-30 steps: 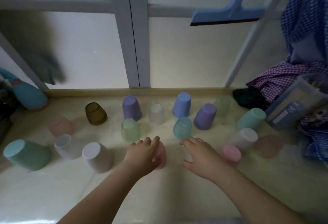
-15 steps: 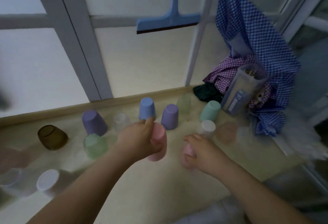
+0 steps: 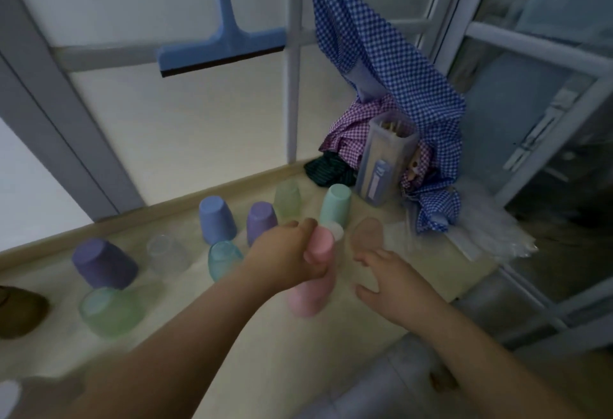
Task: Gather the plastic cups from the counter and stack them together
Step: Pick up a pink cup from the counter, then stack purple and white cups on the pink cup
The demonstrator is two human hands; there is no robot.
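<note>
My left hand (image 3: 288, 257) grips an upside-down pink cup (image 3: 320, 244) from the left. Directly beneath it stands a second pink cup (image 3: 306, 299), blurred; the two appear to touch, one over the other. My right hand (image 3: 391, 277) hovers just to the right, fingers apart and holding nothing. More cups stand upside down on the counter (image 3: 232, 362): a blue cup (image 3: 217, 219), a purple cup (image 3: 262, 223), a pale green cup (image 3: 288, 199), a mint cup (image 3: 335, 203), a teal cup (image 3: 222, 259), a clear cup (image 3: 166, 253), and a white cup (image 3: 337, 230) partly hidden behind the pink one.
At the left are a tilted purple cup (image 3: 104, 267), a green cup (image 3: 109, 311) and a brown cup (image 3: 20, 311). A clear box (image 3: 381, 166) and checked cloths (image 3: 398, 80) fill the back right corner. A blue squeegee (image 3: 220, 50) hangs on the window.
My left hand lifted the pink cup and carried it right, over the second pink cup. My right hand let go of that second cup and opened. The view swung right.
</note>
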